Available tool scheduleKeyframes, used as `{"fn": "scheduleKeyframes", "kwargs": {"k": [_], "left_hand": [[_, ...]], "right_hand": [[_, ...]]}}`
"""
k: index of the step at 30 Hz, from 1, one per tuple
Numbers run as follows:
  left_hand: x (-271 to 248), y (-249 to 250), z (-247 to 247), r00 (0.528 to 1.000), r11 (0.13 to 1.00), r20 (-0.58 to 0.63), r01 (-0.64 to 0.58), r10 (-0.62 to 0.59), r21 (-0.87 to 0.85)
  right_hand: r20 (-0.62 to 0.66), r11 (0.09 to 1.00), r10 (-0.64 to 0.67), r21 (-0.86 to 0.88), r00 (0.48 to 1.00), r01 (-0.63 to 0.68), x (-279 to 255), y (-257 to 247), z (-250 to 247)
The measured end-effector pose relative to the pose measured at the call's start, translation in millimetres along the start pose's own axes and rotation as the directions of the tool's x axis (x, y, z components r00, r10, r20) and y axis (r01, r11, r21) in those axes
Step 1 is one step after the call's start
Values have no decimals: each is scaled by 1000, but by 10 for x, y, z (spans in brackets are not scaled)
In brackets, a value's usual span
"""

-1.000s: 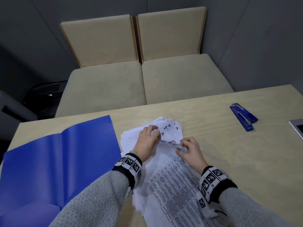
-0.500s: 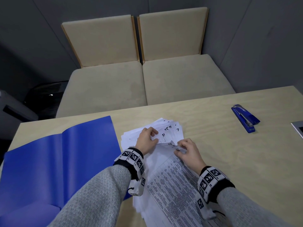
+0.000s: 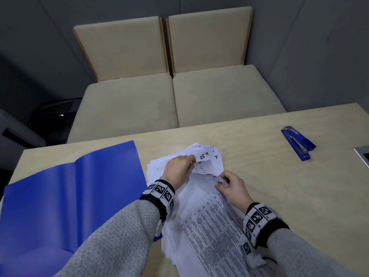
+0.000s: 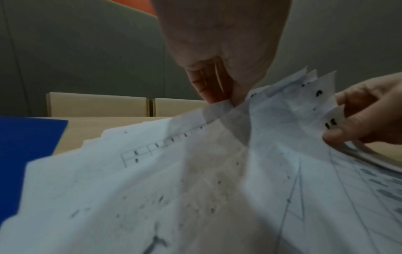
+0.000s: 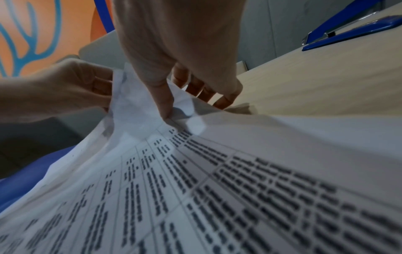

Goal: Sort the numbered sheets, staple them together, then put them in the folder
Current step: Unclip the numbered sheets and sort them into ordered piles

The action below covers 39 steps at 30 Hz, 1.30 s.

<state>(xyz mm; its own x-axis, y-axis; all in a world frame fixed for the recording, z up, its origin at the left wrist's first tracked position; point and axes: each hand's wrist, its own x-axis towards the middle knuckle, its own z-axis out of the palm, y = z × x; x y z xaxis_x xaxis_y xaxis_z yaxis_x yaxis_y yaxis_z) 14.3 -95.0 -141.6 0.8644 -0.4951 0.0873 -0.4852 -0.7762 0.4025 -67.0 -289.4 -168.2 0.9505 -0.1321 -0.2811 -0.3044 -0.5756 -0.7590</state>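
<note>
A fanned stack of white numbered sheets [image 3: 207, 156] lies on the wooden table between my hands, with handwritten numbers at the far corners. My left hand [image 3: 180, 166] pinches the corner of one sheet [image 4: 219, 110] and holds it lifted. My right hand [image 3: 229, 184] pinches the corners of several printed sheets [image 5: 174, 116], thumb on top. The top sheet near me is a printed table [image 3: 211, 226]. The open blue folder [image 3: 60, 196] lies to the left of the stack. The blue stapler [image 3: 298, 142] sits at the far right of the table, apart from both hands.
Two beige upholstered seats [image 3: 175, 96] stand beyond the table's far edge. A grey metal plate [image 3: 363, 154] is set in the table at the right edge. Bare wood [image 3: 269, 186] lies between the sheets and the stapler.
My left hand drew back a little and lifted one sheet's corner away from the fan. My right hand stays pinched on its corners with small finger shifts.
</note>
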Motion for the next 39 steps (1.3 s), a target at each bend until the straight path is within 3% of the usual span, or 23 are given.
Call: {"fn": "scheduleKeyframes", "kwargs": {"k": [4,9,12,19,22,24,27,30,34,39], "left_hand": [[-90,-30,34,996,993,-37,-81,79,-83],[-63,-32,45,980,913,156,171,-120,-371],[20,10,-13,958,842,206,274,-197,-465],[160,-6,51,907,821,244,415,-343,-391],[183,-11,8,902,833,305,408,-305,-373],[189,-6,-24,904,886,338,365,-263,-287],[176,28,-62,971,983,216,134,-105,-124],[116,70,-70,994,986,111,3,16,-164],[43,63,-77,993,960,117,51,-19,-277],[-6,53,-75,988,935,97,147,-122,-323]], "right_hand": [[-33,998,-41,55,999,43,14,-51,18],[-16,996,-66,65,998,67,42,-74,55],[-26,998,-40,53,999,41,54,-71,52],[-20,992,-13,125,1000,16,40,-60,9],[-19,988,-31,151,999,34,53,-65,32],[9,988,-17,155,1000,15,67,-60,60],[47,983,17,181,999,-25,54,-90,72],[13,924,66,377,998,-66,23,-254,19],[-56,964,25,265,998,-9,141,-322,-21],[8,989,-9,150,1000,7,194,-360,-36]]}}
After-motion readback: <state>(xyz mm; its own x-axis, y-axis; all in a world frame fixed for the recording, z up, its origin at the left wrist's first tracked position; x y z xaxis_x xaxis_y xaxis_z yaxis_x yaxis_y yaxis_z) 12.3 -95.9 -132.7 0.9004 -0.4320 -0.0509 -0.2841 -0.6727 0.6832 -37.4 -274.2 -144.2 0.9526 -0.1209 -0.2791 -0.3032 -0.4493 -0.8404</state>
